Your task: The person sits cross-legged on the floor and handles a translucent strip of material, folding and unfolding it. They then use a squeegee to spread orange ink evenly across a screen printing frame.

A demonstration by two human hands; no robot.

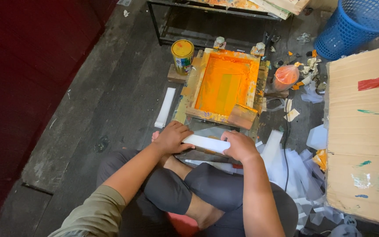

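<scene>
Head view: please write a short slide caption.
Both hands, left and right, hold a white strip before an orange-inked printing frame.

I see a frame [227,83] flooded bright orange inside, its wooden edges smeared orange and yellow. The squeegee [242,116] on it is brownish-orange. The tin [183,56] has a yellow lid and a yellow-green side. The strip [207,143] between my hands is plain white, as is the strip on the floor [165,107]. The basket [358,26] is blue mesh. The cardboard [362,131] is tan with red, green and blue paint dabs. The bag [286,75] is orange. My sleeve [95,215] is olive.
</scene>
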